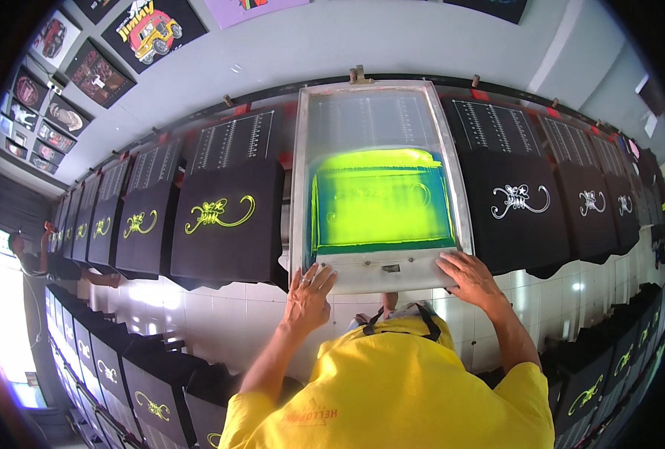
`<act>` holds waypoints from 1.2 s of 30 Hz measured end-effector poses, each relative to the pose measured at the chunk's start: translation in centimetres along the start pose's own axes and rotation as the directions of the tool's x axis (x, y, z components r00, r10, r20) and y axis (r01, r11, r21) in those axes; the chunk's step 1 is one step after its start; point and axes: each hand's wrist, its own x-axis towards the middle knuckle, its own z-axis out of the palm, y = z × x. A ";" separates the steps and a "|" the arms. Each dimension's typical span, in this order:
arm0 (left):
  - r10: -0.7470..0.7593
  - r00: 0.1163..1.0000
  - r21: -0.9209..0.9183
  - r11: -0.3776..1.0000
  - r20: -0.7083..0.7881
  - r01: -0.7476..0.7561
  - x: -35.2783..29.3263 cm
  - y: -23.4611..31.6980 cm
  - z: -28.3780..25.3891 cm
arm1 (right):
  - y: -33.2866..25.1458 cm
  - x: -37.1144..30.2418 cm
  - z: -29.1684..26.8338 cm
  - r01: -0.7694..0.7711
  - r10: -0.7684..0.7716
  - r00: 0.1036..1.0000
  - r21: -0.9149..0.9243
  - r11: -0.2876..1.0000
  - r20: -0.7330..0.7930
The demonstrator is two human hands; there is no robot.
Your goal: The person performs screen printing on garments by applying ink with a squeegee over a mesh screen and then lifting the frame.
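Note:
A screen printing frame with a pale metal rim lies in front of me, over one of the printing boards. Bright yellow-green ink covers most of the teal-edged mesh area, with a thicker bank along its far side. My left hand grips the frame's near left corner, fingers over the rim. At the near right corner, my right hand holds the rim the same way. Both thumbs are largely hidden. To the left is a black garment with a yellow-green swirl print; to the right, another black garment carries a white print.
The row of boards with black garments curves away on both sides, below a dark rail. Behind me runs a second row of printed garments. Another person is at the far left. Pale floor tiles lie between the rows.

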 end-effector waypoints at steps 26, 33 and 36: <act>0.000 0.969 -0.126 0.992 -0.248 -0.032 4.9 -2.8 2.2 | -1.0 2.8 0.9 -0.062 0.058 0.917 0.002 0.998 -0.395; -0.034 0.977 -0.084 0.996 -0.212 0.016 10.4 -5.5 2.3 | 1.9 7.9 0.2 -0.102 0.072 0.892 -0.043 0.994 -0.446; -0.006 0.978 -0.066 0.998 -0.210 -0.008 15.2 -8.3 2.4 | 4.8 12.0 -1.1 -0.110 0.082 0.901 -0.041 0.993 -0.425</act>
